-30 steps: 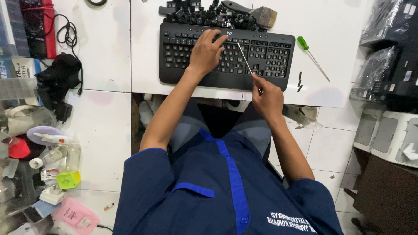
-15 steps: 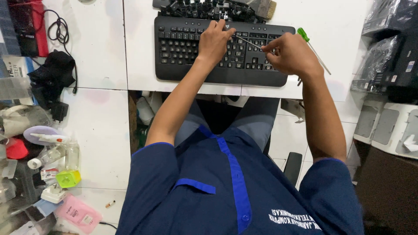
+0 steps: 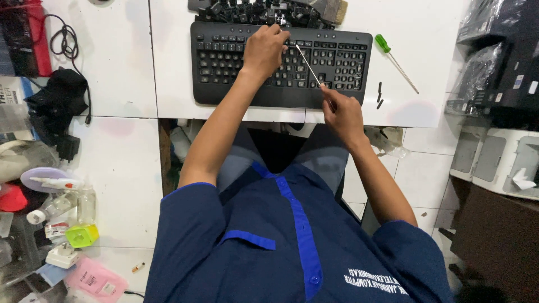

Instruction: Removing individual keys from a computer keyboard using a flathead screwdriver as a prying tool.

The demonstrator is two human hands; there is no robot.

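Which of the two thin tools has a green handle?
The screwdriver lying on the white table, right of the keyboard; the right hand holds the other.

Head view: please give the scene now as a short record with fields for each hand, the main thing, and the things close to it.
left hand: rests on the upper key rows of the keyboard, fingers bent over the keys
right hand: grips the lower end of a thin metal rod
thin metal rod: slants up and left over the keys toward the left hand
black keyboard: lies flat on the white table
green-handled screwdriver: on the table, right of the keyboard
loose black keycaps: piled beyond the keyboard's far edge
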